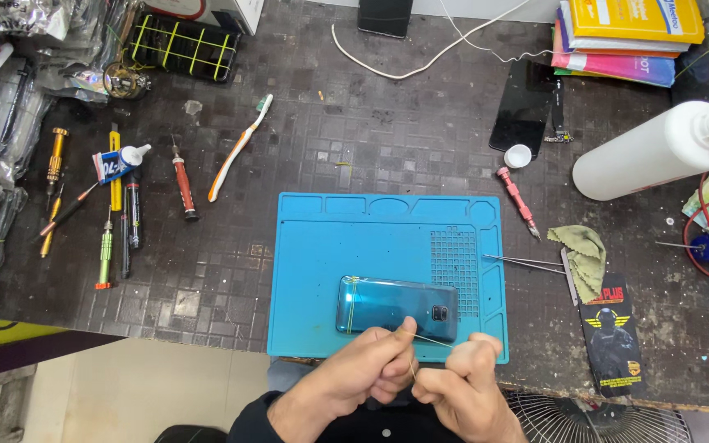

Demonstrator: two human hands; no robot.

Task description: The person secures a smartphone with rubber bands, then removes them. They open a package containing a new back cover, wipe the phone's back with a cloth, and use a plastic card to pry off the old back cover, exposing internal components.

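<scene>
A glossy teal smartphone (pixel 395 306) lies back-up on a blue repair mat (pixel 354 246), with a thin yellow rubber band around its left end. My left hand (pixel 367 369) and my right hand (pixel 465 385) are together at the mat's near edge. Both pinch a thin pale rubber band (pixel 432 340) stretched between them, just in front of the phone.
Screwdrivers (pixel 184 180), a glue tube (pixel 121 162) and a toothbrush (pixel 240 148) lie on the dark bench at left. Right of the mat are tweezers (pixel 527 262), a green cloth (pixel 584 250), a red screwdriver (pixel 519 201), a white bottle (pixel 658 149) and a phone screen (pixel 527 107). A fan (pixel 592 418) sits below the bench edge.
</scene>
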